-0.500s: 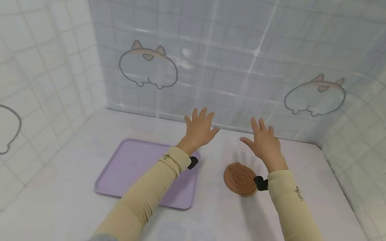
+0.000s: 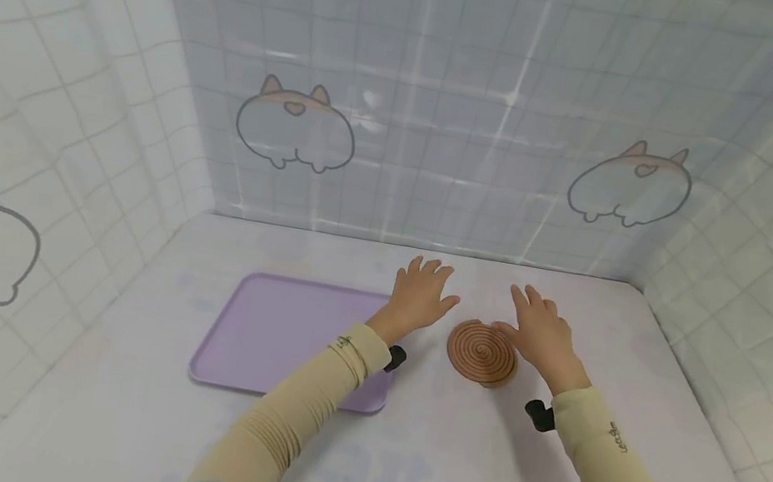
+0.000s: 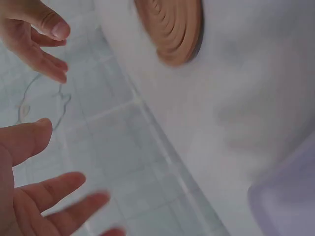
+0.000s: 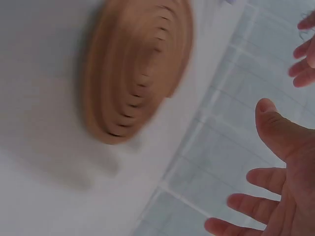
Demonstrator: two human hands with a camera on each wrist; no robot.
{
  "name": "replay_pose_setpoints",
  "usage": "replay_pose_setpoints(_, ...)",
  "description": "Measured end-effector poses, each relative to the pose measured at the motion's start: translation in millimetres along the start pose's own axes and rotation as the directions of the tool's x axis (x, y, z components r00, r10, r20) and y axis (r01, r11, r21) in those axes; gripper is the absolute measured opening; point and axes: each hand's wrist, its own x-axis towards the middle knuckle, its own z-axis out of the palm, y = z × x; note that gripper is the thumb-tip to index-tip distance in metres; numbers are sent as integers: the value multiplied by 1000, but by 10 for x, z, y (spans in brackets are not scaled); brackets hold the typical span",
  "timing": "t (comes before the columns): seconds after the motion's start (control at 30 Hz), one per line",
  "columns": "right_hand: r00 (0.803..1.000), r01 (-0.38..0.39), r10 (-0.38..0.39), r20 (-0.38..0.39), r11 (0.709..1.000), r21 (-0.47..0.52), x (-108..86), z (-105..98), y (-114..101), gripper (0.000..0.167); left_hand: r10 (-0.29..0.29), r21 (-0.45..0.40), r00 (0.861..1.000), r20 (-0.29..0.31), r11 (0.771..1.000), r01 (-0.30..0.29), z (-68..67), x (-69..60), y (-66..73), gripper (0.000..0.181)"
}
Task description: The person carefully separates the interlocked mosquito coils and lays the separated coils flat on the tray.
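I find both hands' fingers extended, apart and holding nothing. The left hand hangs upper left of the coiled brown disc, the right hand upper right, neither touching. The disc lies right of centre, lower half. I advise a level approach from opposite edges, thumbs low. Sleeved forearms rise from the frame's bottom, the left crossing the purple tray.

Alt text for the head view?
A person's left hand and right hand hover, empty, over a pale table, the right nearer a brown spiral disc. A lavender tray lies left of the disc, partly hidden by the left sleeve; grid-patterned walls carry cartoon animal drawings.
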Motion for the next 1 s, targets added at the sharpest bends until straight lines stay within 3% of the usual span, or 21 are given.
replay_pose_setpoints(0.2, 1000, 4, -3, 26, 1000, -7, -89, 194, 46, 62, 33, -10, 996, 80, 999, -32, 185, -63, 132, 47)
replay_pose_setpoints(0.4, 995, -26, 26, 94, 1000, 6, -90, 287, 62, 57, 33, -19, 989, 146, 999, -30, 370, -25, 191, 39)
replay_pose_setpoints(0.5, 987, -49, 42, 157, 998, 40, -80, 330, 78, 59, 2, -61, 973, 230, 998, 12, 433, -1, 177, 36)
replay_pose_setpoints(0.67, 975, -75, 54, 216, 993, 89, -66, 435, 140, 59, -53, -101, 933, 356, 990, 95, 520, 52, 154, 29)
replay_pose_setpoints(0.9, 974, -85, 60, 218, 991, 105, -40, 492, 169, 61, -55, -145, 927, 370, 983, 116, 574, 164, 162, 33)
replay_pose_setpoints(1.0, 975, -91, 66, 213, 989, 114, -38, 509, 171, 63, -87, -164, 920, 383, 973, 160, 594, 210, 166, 39)
